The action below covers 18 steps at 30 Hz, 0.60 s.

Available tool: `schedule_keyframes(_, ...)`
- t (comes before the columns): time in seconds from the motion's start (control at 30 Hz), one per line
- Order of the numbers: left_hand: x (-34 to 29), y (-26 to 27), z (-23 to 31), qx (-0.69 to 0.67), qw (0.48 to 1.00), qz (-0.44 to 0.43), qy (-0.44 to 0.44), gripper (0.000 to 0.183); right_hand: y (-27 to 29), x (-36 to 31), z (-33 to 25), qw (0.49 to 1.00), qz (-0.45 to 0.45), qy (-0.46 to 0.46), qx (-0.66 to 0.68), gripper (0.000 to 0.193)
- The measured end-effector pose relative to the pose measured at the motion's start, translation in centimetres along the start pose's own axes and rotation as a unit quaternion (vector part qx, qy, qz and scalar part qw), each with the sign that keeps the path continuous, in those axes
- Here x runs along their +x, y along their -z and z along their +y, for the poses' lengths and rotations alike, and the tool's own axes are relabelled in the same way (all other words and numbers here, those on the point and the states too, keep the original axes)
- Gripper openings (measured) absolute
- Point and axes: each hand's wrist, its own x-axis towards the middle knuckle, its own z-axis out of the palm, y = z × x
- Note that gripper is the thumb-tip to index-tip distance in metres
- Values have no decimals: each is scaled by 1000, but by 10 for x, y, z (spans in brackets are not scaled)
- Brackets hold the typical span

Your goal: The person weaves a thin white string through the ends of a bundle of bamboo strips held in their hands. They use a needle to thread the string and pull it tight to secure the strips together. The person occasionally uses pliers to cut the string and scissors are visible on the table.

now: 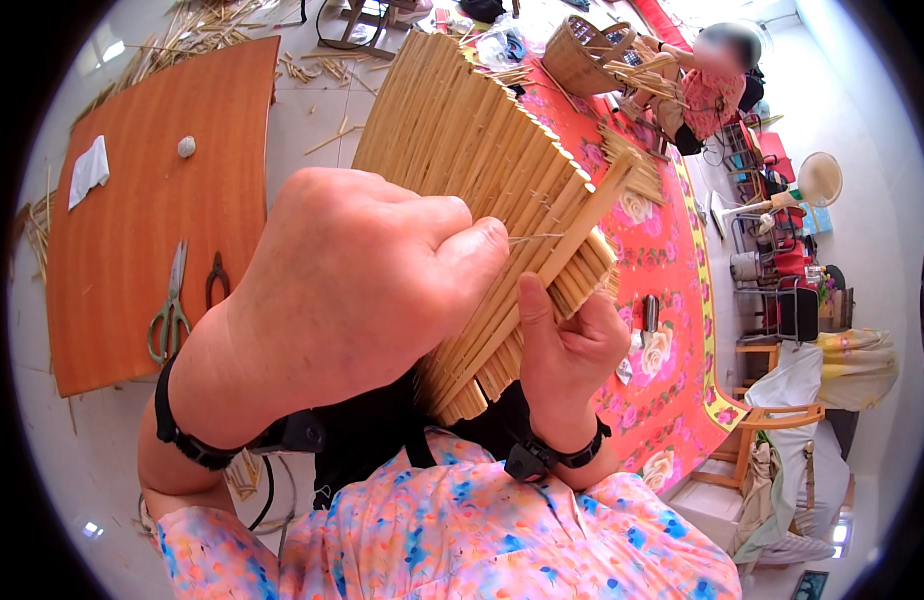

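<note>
A mat of pale yellow reed stalks [462,130], bound side by side, lies slanting across my lap. Its near right end bends over, with stalk ends showing there. My left hand [372,260] is closed in a pinch above the mat, and a thin thread [535,237] runs from its fingertips to the stalks. Along the mat's right edge lies one wider, flatter stalk [594,212]. My right hand [572,345] grips this edge, thumb on top near the flat stalk and fingers curled around the bundled ends. The left hand hides part of the mat.
At left, a brown wooden board [132,280] holds green-handled scissors [170,315], dark pliers [218,280], a thread ball [187,147] and white cloth [89,172]. A red floral mat [672,330] spreads right. Behind it, a person [710,95] handles stalks near a wicker basket [582,55].
</note>
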Motion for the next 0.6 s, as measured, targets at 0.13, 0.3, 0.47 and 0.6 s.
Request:
schedule_keyframes(0.13, 0, 1, -3, 0, 1000, -9, -5, 24, 3, 2, -8, 999, -20, -17, -46, 19)
schedule_keyframes(0.3, 8, -3, -11, -23, 999, -27, -18, 20, 5, 0, 3, 999, -20, -36, -18, 19)
schedule_keyframes(0.47, 11, -7, -17, -53, 998, -25, -28, 16, 0, -2, 16, 997, -16, -43, 68, 22)
schedule_keyframes(0.6, 21, -3, -14, -43, 997, -58, -16, 15, -7, 3, 18, 997, 8, 7, 76, 30)
